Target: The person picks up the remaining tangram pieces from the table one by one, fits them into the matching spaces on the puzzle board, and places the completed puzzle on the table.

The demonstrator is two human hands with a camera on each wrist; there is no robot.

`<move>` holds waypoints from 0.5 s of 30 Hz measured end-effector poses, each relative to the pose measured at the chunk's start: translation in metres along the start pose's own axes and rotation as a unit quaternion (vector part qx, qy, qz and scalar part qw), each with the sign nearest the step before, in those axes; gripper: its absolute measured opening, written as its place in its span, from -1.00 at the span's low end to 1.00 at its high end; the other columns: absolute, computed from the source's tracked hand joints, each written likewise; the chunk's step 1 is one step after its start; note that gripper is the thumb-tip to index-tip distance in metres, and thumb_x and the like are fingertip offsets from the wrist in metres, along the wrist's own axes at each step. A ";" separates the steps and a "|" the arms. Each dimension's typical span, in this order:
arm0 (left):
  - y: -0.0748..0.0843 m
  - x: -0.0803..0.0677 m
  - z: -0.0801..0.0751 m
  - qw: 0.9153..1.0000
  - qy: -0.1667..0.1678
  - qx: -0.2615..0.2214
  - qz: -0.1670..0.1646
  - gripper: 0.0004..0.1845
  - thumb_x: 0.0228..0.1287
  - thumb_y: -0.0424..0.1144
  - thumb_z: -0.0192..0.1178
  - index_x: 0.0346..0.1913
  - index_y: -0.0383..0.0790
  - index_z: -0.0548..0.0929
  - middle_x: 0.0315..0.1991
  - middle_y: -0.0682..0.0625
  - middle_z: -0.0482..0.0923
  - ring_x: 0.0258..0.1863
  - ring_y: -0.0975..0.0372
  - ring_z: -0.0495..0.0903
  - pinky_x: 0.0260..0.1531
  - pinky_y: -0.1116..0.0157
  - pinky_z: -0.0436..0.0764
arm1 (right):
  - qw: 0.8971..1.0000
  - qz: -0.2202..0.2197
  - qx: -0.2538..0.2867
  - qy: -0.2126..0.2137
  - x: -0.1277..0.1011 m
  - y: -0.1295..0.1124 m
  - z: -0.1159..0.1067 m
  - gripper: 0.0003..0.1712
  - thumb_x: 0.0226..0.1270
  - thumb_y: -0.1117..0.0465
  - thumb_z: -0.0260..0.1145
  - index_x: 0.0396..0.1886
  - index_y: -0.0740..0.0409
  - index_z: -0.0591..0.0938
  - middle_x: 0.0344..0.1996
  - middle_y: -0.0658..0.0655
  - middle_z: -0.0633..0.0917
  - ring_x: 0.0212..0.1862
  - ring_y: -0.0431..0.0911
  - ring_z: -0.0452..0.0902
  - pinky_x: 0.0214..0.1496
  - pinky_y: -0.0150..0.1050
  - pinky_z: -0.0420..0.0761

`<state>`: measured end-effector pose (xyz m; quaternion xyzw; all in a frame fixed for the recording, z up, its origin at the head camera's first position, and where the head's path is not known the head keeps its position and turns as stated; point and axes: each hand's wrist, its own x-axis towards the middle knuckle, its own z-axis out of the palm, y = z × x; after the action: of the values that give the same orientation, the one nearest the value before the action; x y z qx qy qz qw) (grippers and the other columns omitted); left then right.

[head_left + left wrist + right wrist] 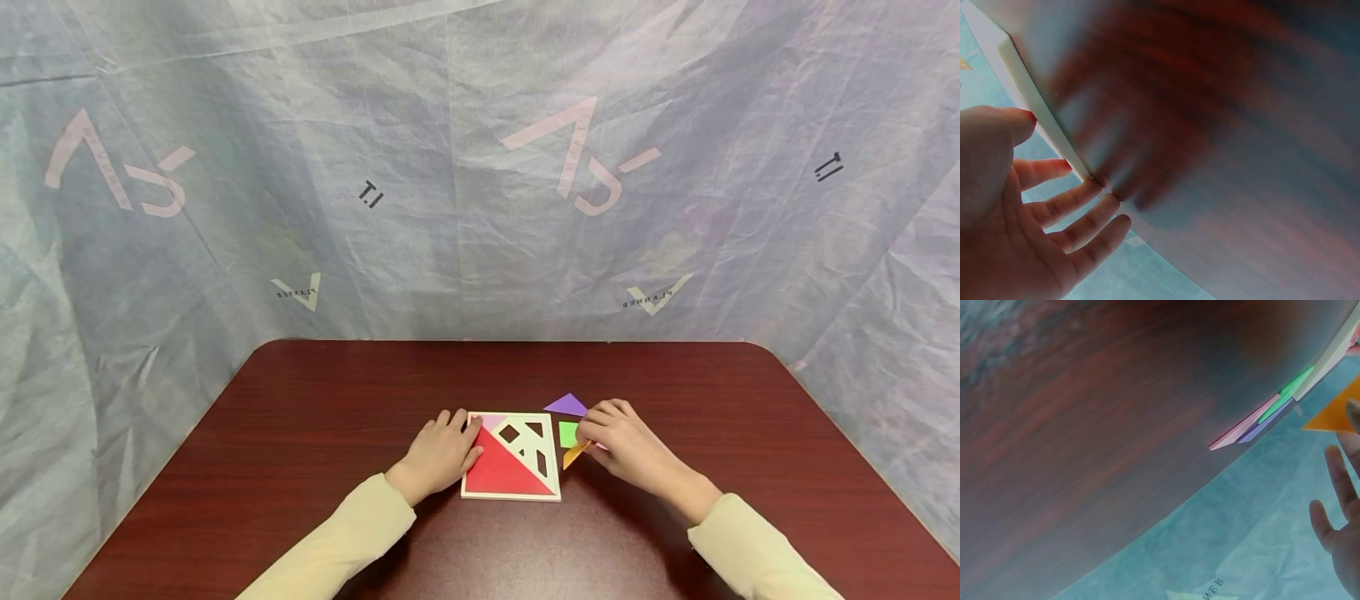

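A cream tangram board (510, 497) lies on the table with a red triangle (498, 475) and a pink piece (491, 421) set in it. My left hand (438, 454) rests at the board's left edge, fingers extended along the rim and thumb over the red part. To the right of the board, my right hand (626, 442) pinches an orange tangram piece (574, 455), held tilted above the table. That orange piece also shows in the right wrist view, its far part hidden by the fingers.
Beside the board's right edge lie a green piece (567, 434) and a purple triangle (567, 405). A loose pink piece (1244, 422) lies near them, mostly covered by my right hand in the head view. Grey printed cloth (450, 208) hangs behind the dark red table (337, 392).
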<state>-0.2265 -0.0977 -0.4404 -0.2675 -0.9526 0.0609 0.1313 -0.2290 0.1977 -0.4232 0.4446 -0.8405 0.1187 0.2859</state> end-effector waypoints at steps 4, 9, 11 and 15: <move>0.000 -0.001 0.000 1.000 0.002 0.001 0.002 -0.53 0.28 0.04 0.02 0.12 -0.17 0.50 -0.07 -0.13 0.44 -0.16 0.07 0.45 -0.25 0.17 0.53 | 1.000 -0.007 -0.011 -0.001 0.002 -0.002 0.002 -0.65 -0.29 0.42 0.42 -0.58 -0.02 0.45 -0.49 -0.14 0.54 -0.27 -0.15 0.42 -0.04 -0.07 0.33; 0.000 -0.001 0.001 1.000 0.004 0.000 0.003 -0.53 0.28 0.04 0.02 0.12 -0.17 0.50 -0.07 -0.13 0.44 -0.16 0.07 0.45 -0.25 0.17 0.53 | 1.000 -0.014 -0.020 -0.007 0.005 -0.003 0.004 -0.66 -0.32 0.42 0.38 -0.58 -0.01 0.44 -0.49 -0.14 0.53 -0.25 -0.13 0.44 -0.03 -0.08 0.32; 0.000 -0.001 0.001 1.000 0.005 0.001 0.003 -0.53 0.28 0.04 0.02 0.12 -0.17 0.50 -0.08 -0.13 0.44 -0.16 0.07 0.45 -0.26 0.17 0.53 | 1.000 -0.017 -0.022 -0.008 0.006 -0.004 0.005 -0.66 -0.33 0.41 0.39 -0.57 0.00 0.44 -0.48 -0.12 0.53 -0.25 -0.12 0.44 -0.03 -0.08 0.33; 0.000 0.000 0.001 1.000 0.005 0.002 0.002 -0.53 0.28 0.04 0.02 0.13 -0.16 0.50 -0.07 -0.13 0.44 -0.16 0.07 0.45 -0.26 0.17 0.53 | 0.999 -0.021 -0.025 -0.007 0.008 -0.005 0.007 -0.65 -0.34 0.38 0.43 -0.57 0.01 0.45 -0.48 -0.11 0.54 -0.25 -0.12 0.46 -0.05 -0.09 0.34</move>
<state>-0.2266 -0.0980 -0.4412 -0.2697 -0.9512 0.0622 0.1362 -0.2313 0.1859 -0.4244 0.4558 -0.8355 0.0889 0.2938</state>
